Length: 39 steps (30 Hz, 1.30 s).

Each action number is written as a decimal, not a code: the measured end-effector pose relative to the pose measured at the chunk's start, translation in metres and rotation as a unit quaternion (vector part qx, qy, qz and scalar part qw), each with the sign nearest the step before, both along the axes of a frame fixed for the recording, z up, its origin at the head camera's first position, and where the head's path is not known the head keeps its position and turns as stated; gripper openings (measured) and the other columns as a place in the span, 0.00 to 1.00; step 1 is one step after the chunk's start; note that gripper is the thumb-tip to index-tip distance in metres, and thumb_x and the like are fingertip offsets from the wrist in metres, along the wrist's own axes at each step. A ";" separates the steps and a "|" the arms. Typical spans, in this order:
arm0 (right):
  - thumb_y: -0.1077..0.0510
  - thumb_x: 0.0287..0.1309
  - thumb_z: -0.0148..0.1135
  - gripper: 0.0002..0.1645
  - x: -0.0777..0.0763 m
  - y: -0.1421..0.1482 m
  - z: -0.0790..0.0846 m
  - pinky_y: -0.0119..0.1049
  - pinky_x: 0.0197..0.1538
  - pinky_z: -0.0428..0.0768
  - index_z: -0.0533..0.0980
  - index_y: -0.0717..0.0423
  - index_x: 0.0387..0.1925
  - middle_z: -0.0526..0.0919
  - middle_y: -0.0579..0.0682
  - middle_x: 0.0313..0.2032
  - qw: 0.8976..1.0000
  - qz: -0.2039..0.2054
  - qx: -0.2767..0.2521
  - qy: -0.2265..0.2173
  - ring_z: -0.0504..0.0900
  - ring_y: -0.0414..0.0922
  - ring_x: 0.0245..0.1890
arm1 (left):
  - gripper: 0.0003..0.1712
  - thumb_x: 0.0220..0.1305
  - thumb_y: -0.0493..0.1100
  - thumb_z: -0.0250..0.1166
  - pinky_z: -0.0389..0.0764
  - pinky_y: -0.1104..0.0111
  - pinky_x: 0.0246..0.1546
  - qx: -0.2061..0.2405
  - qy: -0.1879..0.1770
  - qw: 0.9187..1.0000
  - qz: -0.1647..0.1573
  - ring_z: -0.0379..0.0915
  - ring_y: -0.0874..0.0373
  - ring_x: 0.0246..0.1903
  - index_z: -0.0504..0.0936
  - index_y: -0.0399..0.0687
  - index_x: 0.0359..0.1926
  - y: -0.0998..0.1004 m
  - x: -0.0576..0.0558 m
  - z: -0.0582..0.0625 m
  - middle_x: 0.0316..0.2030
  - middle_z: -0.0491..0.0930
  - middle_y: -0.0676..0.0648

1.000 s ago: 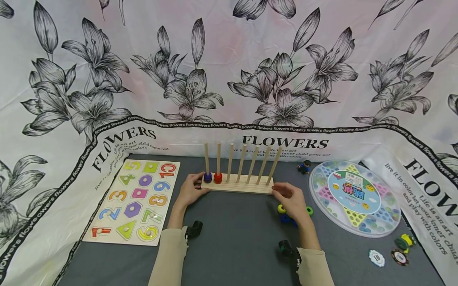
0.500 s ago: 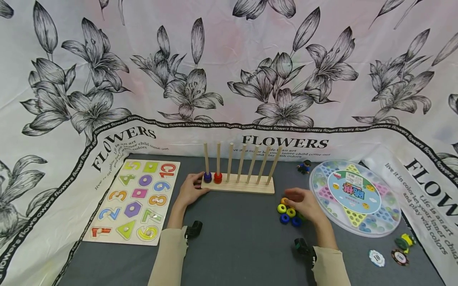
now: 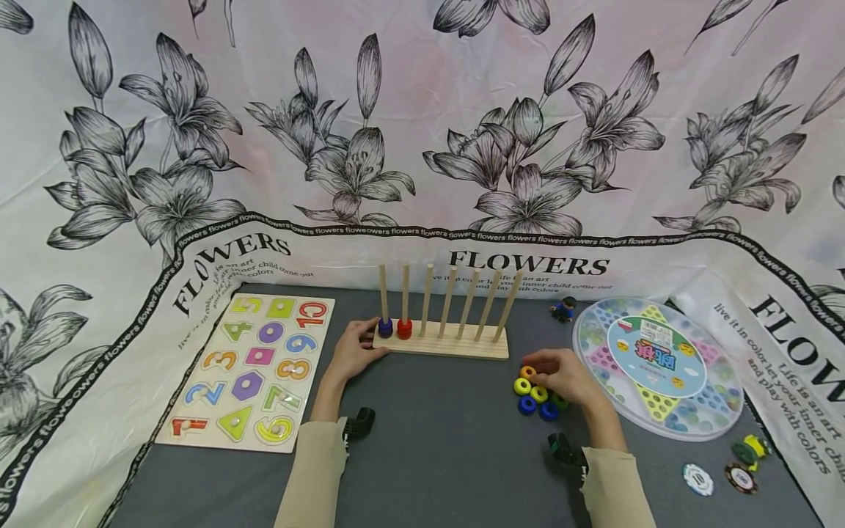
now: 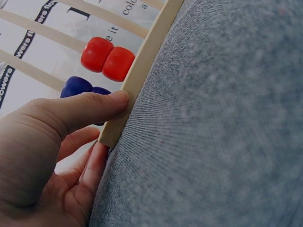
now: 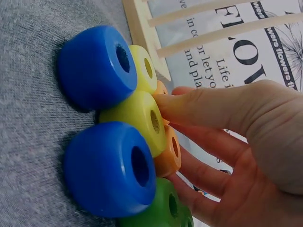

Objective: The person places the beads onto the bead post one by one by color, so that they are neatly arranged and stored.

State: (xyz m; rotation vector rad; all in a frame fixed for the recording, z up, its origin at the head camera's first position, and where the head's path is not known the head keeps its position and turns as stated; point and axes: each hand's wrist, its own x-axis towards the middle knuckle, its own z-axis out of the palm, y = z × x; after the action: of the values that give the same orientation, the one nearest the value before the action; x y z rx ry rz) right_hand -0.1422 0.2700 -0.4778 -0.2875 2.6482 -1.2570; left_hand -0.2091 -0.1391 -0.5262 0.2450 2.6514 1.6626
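A wooden peg rack (image 3: 449, 339) stands at the back, with dark blue beads (image 4: 75, 87) on its leftmost peg and red beads (image 4: 118, 63) on the peg beside it. My left hand (image 3: 353, 350) grips the rack's left end, thumb on the front edge and fingers round the end. To the right of the rack, my right hand (image 3: 561, 374) is at a cluster of loose beads. Its thumb and forefinger pinch an orange bead (image 3: 527, 372). Around it lie yellow beads (image 5: 135, 118), blue beads (image 5: 109, 168) and green beads (image 5: 161, 205), the green ones partly hidden by the hand in the head view.
At left lies a number-and-shape puzzle board (image 3: 247, 370). A round Chinese checkers set (image 3: 660, 367) fills the right side, with a small toy figure (image 3: 563, 309) beside it. Poker chips (image 3: 697, 479) and a green-yellow toy (image 3: 751, 450) sit at front right. A flowered cloth (image 3: 422, 183) hangs behind.
My right hand has left the rack's right end and moved right and toward me, down to the loose beads, where its fingers have closed on an orange one. The left hand stays put.
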 end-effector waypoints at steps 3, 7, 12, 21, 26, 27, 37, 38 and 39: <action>0.66 0.60 0.66 0.18 -0.001 0.000 0.000 0.37 0.40 0.85 0.80 0.67 0.51 0.85 0.62 0.44 1.000 -0.007 0.004 0.003 0.84 0.53 0.42 | 0.39 0.53 0.31 0.74 0.81 0.56 0.54 -0.002 -0.001 1.000 0.000 0.76 0.41 0.51 0.71 0.33 0.67 0.000 -0.001 0.000 0.54 0.69 0.34; 0.66 0.61 0.65 0.17 -0.002 -0.001 0.000 0.35 0.39 0.85 0.79 0.69 0.52 0.85 0.63 0.45 0.999 -0.030 -0.004 0.014 0.84 0.53 0.42 | 0.39 0.53 0.31 0.74 0.81 0.56 0.54 0.001 -0.005 1.000 0.001 0.76 0.41 0.51 0.71 0.34 0.67 0.001 -0.002 0.001 0.54 0.69 0.35; 0.66 0.64 0.63 0.19 -0.002 -0.009 0.009 0.37 0.36 0.86 0.77 0.70 0.54 0.82 0.66 0.48 0.996 -0.073 -0.026 0.042 0.84 0.58 0.45 | 0.39 0.53 0.32 0.75 0.81 0.55 0.54 0.003 -0.003 1.000 0.000 0.76 0.41 0.51 0.71 0.34 0.67 0.001 -0.002 0.003 0.53 0.69 0.34; 0.58 0.65 0.65 0.20 -0.004 -0.031 0.033 0.48 0.42 0.86 0.79 0.61 0.55 0.81 0.62 0.52 0.992 -0.095 -0.027 0.082 0.84 0.57 0.46 | 0.39 0.53 0.32 0.75 0.81 0.56 0.53 -0.004 0.007 1.000 0.002 0.76 0.41 0.50 0.71 0.32 0.66 0.000 -0.001 0.003 0.53 0.69 0.34; 0.56 0.64 0.66 0.19 -0.007 -0.052 0.048 0.52 0.47 0.84 0.80 0.61 0.54 0.83 0.60 0.50 0.986 -0.113 -0.047 0.109 0.84 0.56 0.46 | 0.39 0.53 0.31 0.75 0.81 0.56 0.53 -0.004 0.005 1.000 0.000 0.76 0.40 0.50 0.71 0.33 0.66 0.001 -0.001 0.001 0.53 0.69 0.34; 0.57 0.64 0.66 0.19 -0.008 -0.057 0.051 0.52 0.47 0.84 0.80 0.62 0.53 0.83 0.60 0.50 0.985 -0.116 -0.054 0.117 0.84 0.57 0.46 | 0.39 0.53 0.31 0.74 0.81 0.56 0.53 -0.004 0.005 1.000 0.000 0.76 0.40 0.50 0.71 0.33 0.66 0.001 -0.001 0.001 0.53 0.69 0.34; 0.62 0.62 0.67 0.16 -0.018 -0.100 0.080 0.46 0.46 0.86 0.81 0.64 0.50 0.83 0.61 0.49 0.974 -0.097 -0.116 0.170 0.85 0.56 0.44 | 0.39 0.53 0.31 0.75 0.82 0.56 0.52 -0.007 0.008 1.000 0.000 0.76 0.41 0.50 0.71 0.33 0.66 0.001 0.000 0.000 0.52 0.69 0.34; 0.62 0.61 0.67 0.15 -0.019 -0.104 0.083 0.45 0.47 0.86 0.82 0.63 0.50 0.83 0.60 0.48 0.973 -0.094 -0.119 0.174 0.85 0.55 0.43 | 0.39 0.53 0.32 0.75 0.82 0.56 0.53 -0.007 0.006 1.000 0.001 0.76 0.41 0.50 0.71 0.33 0.66 0.001 0.000 0.000 0.53 0.69 0.35; 0.62 0.61 0.67 0.15 -0.019 -0.108 0.087 0.44 0.47 0.85 0.82 0.63 0.49 0.84 0.59 0.48 0.972 -0.093 -0.121 0.178 0.85 0.54 0.43 | 0.39 0.53 0.32 0.75 0.81 0.56 0.53 -0.005 0.004 1.000 0.001 0.76 0.41 0.50 0.72 0.34 0.66 0.001 0.000 0.000 0.53 0.69 0.35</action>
State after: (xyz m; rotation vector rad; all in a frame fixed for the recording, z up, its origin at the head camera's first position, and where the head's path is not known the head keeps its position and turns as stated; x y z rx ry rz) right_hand -0.1611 0.1615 -0.3907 -0.3355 2.8701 -1.7405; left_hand -0.2091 -0.1384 -0.5262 0.2480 2.6656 1.6529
